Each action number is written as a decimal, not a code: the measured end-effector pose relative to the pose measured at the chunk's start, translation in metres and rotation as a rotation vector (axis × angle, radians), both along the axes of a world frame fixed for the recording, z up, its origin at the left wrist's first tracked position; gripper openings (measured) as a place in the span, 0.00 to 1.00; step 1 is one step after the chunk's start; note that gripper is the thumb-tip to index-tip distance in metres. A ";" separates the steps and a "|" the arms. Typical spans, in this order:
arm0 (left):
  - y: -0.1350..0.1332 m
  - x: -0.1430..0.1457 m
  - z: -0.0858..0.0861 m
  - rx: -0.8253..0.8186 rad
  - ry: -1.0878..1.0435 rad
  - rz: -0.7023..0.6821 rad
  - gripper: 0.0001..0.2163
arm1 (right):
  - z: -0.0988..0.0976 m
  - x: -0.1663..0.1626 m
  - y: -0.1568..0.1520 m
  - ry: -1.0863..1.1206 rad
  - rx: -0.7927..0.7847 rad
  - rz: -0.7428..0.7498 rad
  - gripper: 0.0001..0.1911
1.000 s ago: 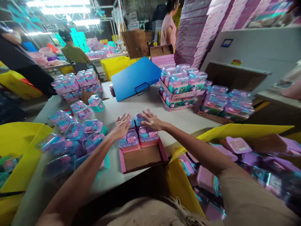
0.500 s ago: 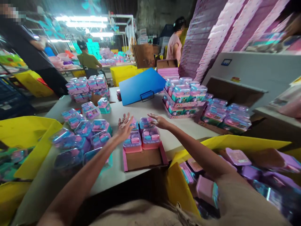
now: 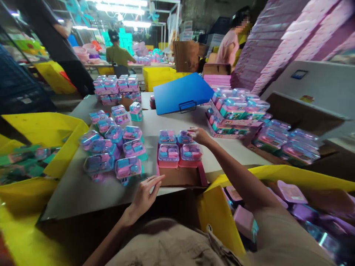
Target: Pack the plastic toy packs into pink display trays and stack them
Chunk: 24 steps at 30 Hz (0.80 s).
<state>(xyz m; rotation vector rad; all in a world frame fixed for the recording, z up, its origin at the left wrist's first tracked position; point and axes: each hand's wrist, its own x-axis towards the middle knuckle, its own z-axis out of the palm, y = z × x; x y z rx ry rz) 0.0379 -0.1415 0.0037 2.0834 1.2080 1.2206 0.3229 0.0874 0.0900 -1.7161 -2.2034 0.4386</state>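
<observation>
A shallow pink-edged cardboard tray (image 3: 181,176) lies in front of me, its near part bare brown. Behind that part sit a front-left clear-lidded box (image 3: 168,155), a front-right box (image 3: 191,154), a back-left box (image 3: 167,136) and a back-right box (image 3: 183,137), with pink and blue pieces inside. My left hand (image 3: 145,194) is open, fingers stretched toward the tray's front-left corner and holding nothing. My right hand (image 3: 201,136) reaches to the back-right box, fingertips at its lid and slightly bent, not wrapped round it. Whether they press on it I cannot tell.
Loose lidded boxes (image 3: 101,147) cover the table's left side. Filled trays (image 3: 233,114) are stacked at right, with more at the back left (image 3: 116,88). A blue board (image 3: 181,94) leans behind. Yellow bins (image 3: 216,210) flank me. Co-workers stand or sit farther back.
My left hand has left the back-left box and come down toward me to the tray's front-left corner. My right hand stays by the back-right box, its fingers less spread. The view has shifted.
</observation>
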 end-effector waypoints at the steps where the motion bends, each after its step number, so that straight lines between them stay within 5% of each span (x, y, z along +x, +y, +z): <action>1: -0.005 -0.006 -0.003 -0.020 -0.011 0.016 0.15 | 0.003 -0.002 0.001 0.002 0.043 -0.002 0.22; 5: -0.031 -0.031 -0.029 -0.040 -0.064 0.122 0.13 | 0.016 0.000 0.001 0.085 0.235 -0.021 0.22; 10: -0.040 -0.053 -0.067 -0.214 -0.065 0.210 0.14 | 0.018 0.021 -0.006 0.205 0.268 -0.069 0.19; 16: -0.030 -0.029 -0.070 -0.348 -0.089 0.214 0.14 | -0.002 0.058 -0.026 0.250 0.139 -0.155 0.17; 21: -0.011 -0.012 -0.070 -0.385 -0.107 0.263 0.13 | -0.033 0.082 -0.053 0.161 0.150 0.089 0.21; 24: -0.012 -0.010 -0.064 -0.386 -0.092 0.268 0.13 | -0.046 0.087 -0.069 0.095 0.294 0.156 0.21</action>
